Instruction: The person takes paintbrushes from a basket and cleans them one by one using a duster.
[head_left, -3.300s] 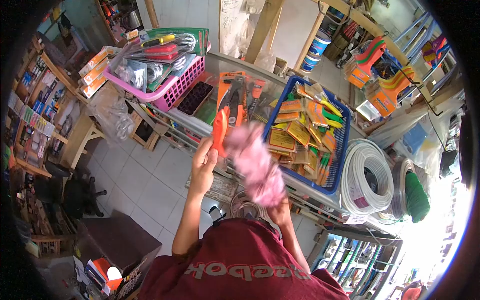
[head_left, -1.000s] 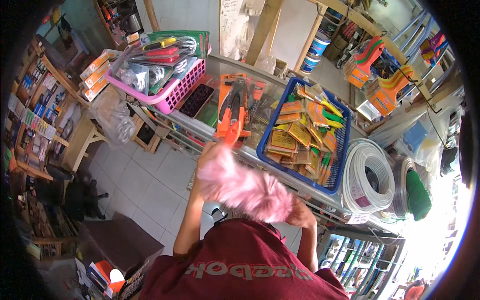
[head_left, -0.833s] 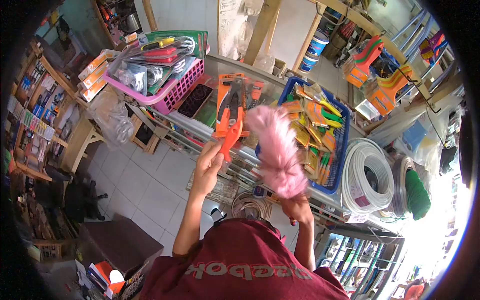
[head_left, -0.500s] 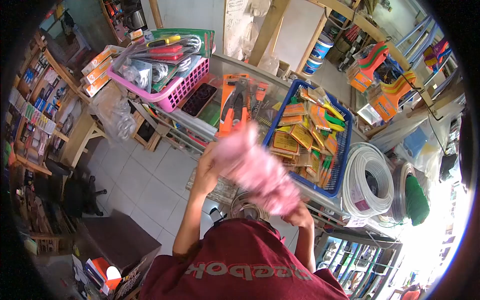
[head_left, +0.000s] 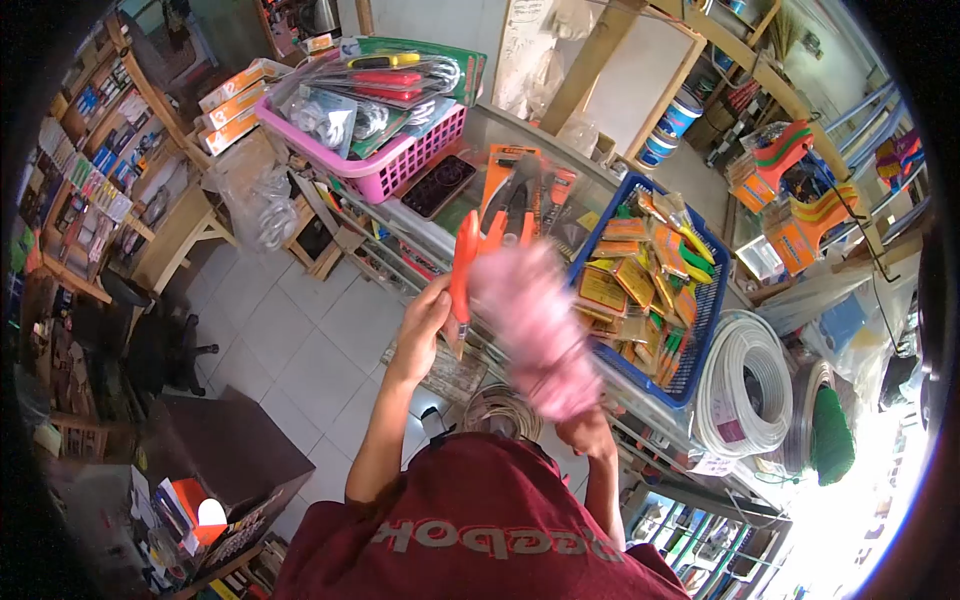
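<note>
My left hand [head_left: 424,325] is closed around an upright orange-handled tool [head_left: 464,265]. A short metal piece shows at the tool's lower end, but its exact kind is not clear. In my right hand [head_left: 588,432] is a pink cloth [head_left: 545,340], bunched and blurred by motion. The cloth's upper end is close to the tool's handle; whether they touch, I cannot tell. Behind them on the glass counter [head_left: 497,128] lie orange-handled pliers [head_left: 518,195] on an orange package. Beside these sits a blue basket [head_left: 700,345] holding several packets and yellow- and green-handled items.
A pink basket [head_left: 365,180] of packaged tools and cables stands at the counter's left, near a dark phone [head_left: 440,187]. Rolls of white cable [head_left: 740,385] are at the right. A brown cabinet [head_left: 215,445] stands on the tiled floor [head_left: 300,345] at lower left.
The orange-handled tool has come into sight, upright in my left hand. The pink cloth has shifted off it to the right. The whole view has moved slightly.
</note>
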